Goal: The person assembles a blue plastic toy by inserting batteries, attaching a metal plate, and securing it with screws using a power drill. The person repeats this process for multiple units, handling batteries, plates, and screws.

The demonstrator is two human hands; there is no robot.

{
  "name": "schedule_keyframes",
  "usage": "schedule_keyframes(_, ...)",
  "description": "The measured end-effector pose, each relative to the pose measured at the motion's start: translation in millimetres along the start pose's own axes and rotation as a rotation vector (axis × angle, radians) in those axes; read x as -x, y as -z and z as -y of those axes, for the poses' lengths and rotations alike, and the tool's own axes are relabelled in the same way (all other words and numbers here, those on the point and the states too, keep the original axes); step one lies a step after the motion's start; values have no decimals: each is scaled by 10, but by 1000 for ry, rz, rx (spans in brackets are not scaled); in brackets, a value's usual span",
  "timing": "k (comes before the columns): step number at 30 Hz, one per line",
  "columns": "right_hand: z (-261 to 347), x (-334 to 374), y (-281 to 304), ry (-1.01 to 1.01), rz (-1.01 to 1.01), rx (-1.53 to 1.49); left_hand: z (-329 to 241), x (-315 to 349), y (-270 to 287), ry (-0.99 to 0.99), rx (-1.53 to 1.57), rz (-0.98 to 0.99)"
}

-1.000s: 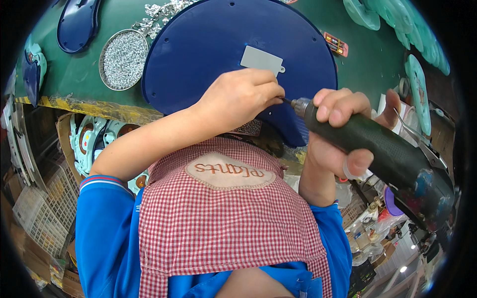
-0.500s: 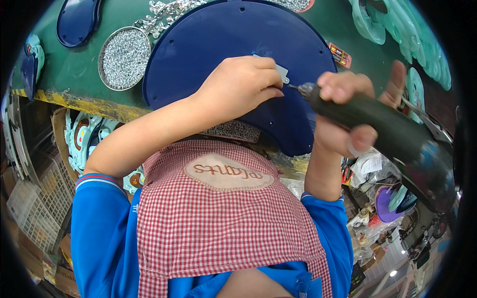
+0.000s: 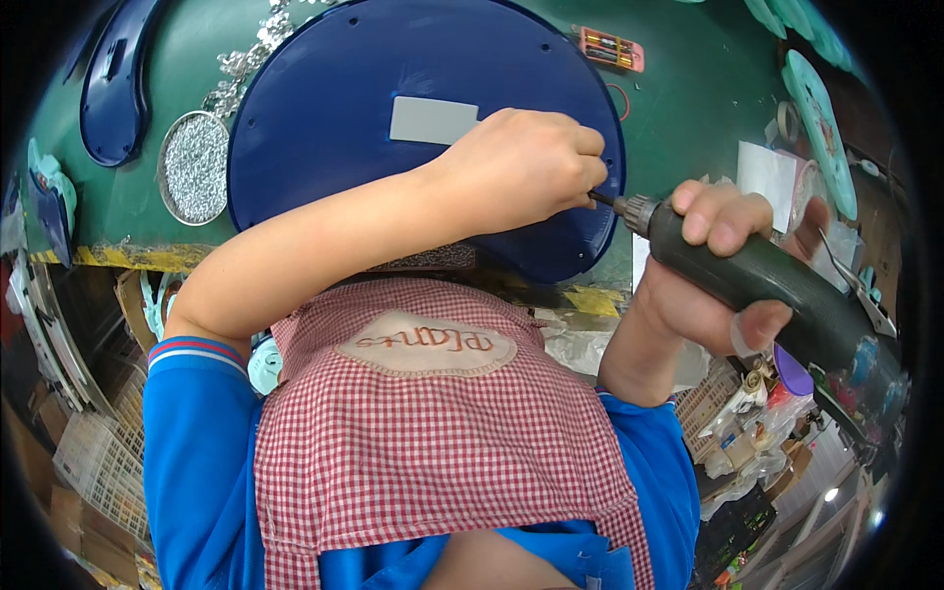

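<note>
A large dark blue curved panel (image 3: 334, 88) with holes along its rim lies on the green table. Set in its middle is a light grey rectangular cover (image 3: 433, 120). My left hand (image 3: 531, 167) is over the panel's right part, fingers pinched together at the tip of the driver bit; whatever they hold is hidden. Wrapped around a dark green power screwdriver (image 3: 777, 270) is my right hand (image 3: 678, 300), at the right of the panel. The driver's bit points left to my left fingertips, near the panel's right edge.
A round dish of small silvery screws (image 3: 195, 167) stands left of the panel, with loose shiny metal pieces (image 3: 241, 69) behind it. A battery holder (image 3: 612, 49) lies at the back right. Turquoise moulded parts (image 3: 821, 133) sit at far right, another blue part (image 3: 113, 84) at far left.
Both hands and the screwdriver have moved from the corner of the grey cover to the panel's right edge. The cover now shows more fully. The whole view has shifted.
</note>
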State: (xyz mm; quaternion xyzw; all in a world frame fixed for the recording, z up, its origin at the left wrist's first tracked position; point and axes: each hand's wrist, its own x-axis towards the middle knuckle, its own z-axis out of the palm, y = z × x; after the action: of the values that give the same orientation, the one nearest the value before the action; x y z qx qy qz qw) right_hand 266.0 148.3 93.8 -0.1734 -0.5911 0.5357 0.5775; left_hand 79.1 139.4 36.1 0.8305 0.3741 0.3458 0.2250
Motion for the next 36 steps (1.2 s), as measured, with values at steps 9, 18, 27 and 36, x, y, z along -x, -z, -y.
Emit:
schedule_keyframes(9, -72, 7, 42, 71, -86, -79, 73, 19, -118, -102, -57, -63)
schedule_keyframes(18, -198, 3, 121, 71, -124, 87, 152, -85, -122, 9, -18, -148)
schedule_keyframes(27, -235, -143, 67, -31, -154, 105, 215, -48, -122, 30, -15, -148)
schedule_keyframes(36, -392, -457, -19, 41, 99, -144, 398, -57, 134, 32, -7, -218)
